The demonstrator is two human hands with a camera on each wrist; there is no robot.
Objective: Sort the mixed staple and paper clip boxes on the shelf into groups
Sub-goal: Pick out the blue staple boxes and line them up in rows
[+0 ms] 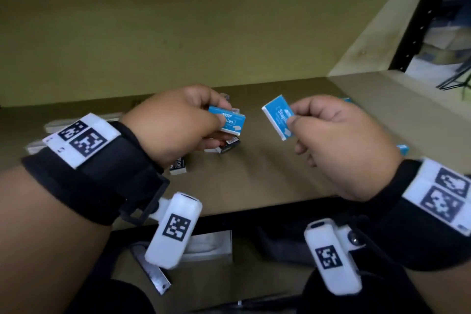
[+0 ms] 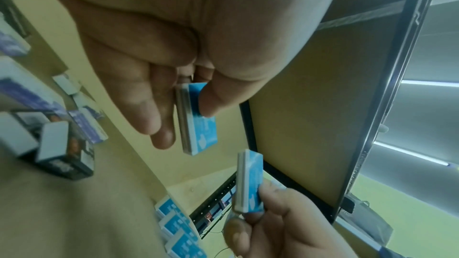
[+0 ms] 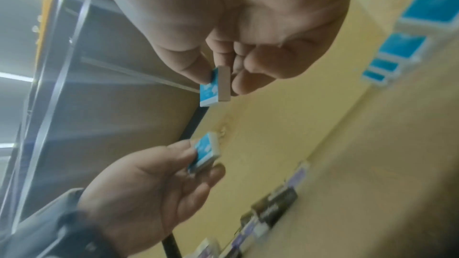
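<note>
Pinching one blue staple box (image 1: pixel 227 120) mid-frame, the left hand (image 1: pixel 175 122) faces the right hand (image 1: pixel 341 145), which pinches another blue staple box (image 1: pixel 277 116) above the shelf (image 1: pixel 267 173)

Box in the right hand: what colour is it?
Blue face with white print and white edges; the box shows best in the head view, pinched by the right hand.

dark boxes (image 1: pixel 224 146) half hidden under left hand (image 1: pixel 175 122), labels unreadable
</note>
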